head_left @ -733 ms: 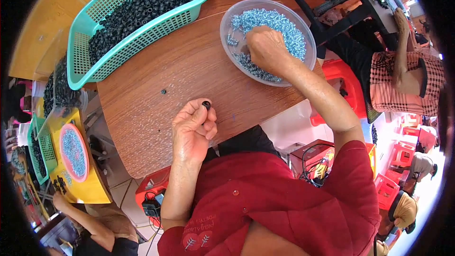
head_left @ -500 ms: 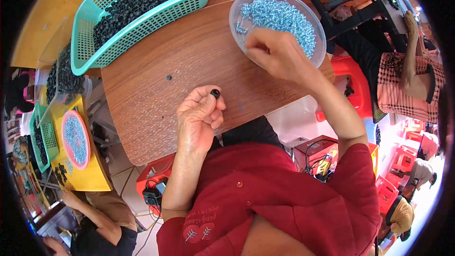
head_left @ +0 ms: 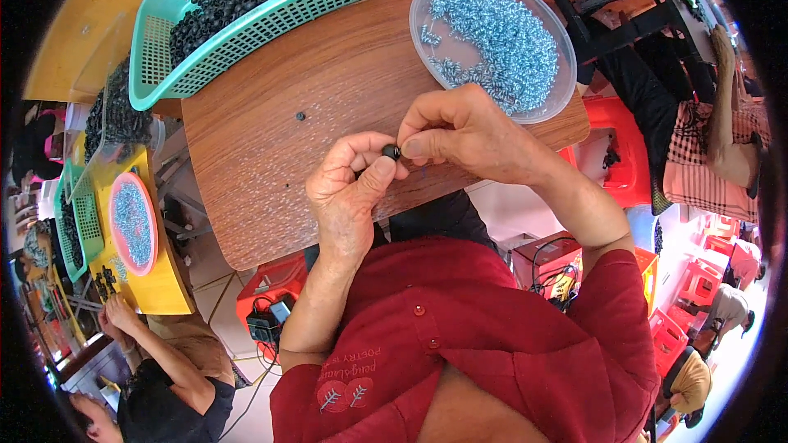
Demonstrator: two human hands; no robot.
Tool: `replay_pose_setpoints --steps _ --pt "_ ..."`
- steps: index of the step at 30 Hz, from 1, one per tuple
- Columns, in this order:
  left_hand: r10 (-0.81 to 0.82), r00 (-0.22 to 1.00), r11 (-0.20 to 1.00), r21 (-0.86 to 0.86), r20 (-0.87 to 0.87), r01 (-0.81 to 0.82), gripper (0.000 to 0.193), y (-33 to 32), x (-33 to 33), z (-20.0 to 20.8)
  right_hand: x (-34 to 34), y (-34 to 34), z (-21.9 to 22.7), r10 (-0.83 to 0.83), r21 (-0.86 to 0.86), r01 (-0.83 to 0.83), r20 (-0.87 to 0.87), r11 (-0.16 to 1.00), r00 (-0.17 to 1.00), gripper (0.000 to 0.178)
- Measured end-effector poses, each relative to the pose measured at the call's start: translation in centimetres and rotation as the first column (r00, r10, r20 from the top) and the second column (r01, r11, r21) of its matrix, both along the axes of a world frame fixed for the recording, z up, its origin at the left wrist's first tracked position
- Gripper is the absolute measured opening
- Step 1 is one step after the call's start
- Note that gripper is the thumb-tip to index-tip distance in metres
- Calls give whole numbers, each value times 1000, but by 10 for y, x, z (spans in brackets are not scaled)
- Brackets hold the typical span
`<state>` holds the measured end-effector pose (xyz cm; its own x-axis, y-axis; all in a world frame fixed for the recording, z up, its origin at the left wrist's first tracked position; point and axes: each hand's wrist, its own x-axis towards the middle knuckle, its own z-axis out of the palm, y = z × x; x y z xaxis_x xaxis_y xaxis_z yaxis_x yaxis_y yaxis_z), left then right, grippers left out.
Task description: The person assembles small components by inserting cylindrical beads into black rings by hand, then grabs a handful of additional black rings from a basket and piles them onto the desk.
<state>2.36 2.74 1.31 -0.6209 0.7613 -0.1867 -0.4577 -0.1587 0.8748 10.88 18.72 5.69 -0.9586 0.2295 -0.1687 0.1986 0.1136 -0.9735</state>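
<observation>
Shirt: dark red fabric [head_left: 492, 312], short-sleeved, with visible stitched seams.
Front strip: small round buttons, an upper button [head_left: 420, 310] and a lower button [head_left: 433, 344], both reddish.
Neckline: open V-shaped edge [head_left: 484, 377] below the lower button.
Chest embroidery: two rounded heart shapes [head_left: 345, 395], left side, each bearing a pale leafy sprig; red thread lettering [head_left: 353, 363] alongside.
Right sleeve: plain dark red [head_left: 620, 287], ending near the elbow.
Trousers: black cloth [head_left: 443, 221], partly visible.
Hands: left hand [head_left: 349, 184] and right hand [head_left: 472, 135] bare.
</observation>
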Motion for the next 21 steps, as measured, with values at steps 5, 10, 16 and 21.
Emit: replay_pose_setpoints --steps 5,10,16,21 --pt "4 1000 1000 11 -14 -4 21 2 1 0 0 -3 -1 -33 42 32 10 999 999 13" --pt "21 999 1000 -3 -28 -21 21 4 1 0 -4 1 -5 -52 -131 66 107 989 993 16" --pt "-19 999 1000 -10 48 19 21 4 -5 -5 -7 0 -1 -98 -134 116 130 984 987 20" --pt "-7 993 1000 1 117 7 21 9 -6 -2 -10 0 -11 -103 -112 115 104 987 989 23"
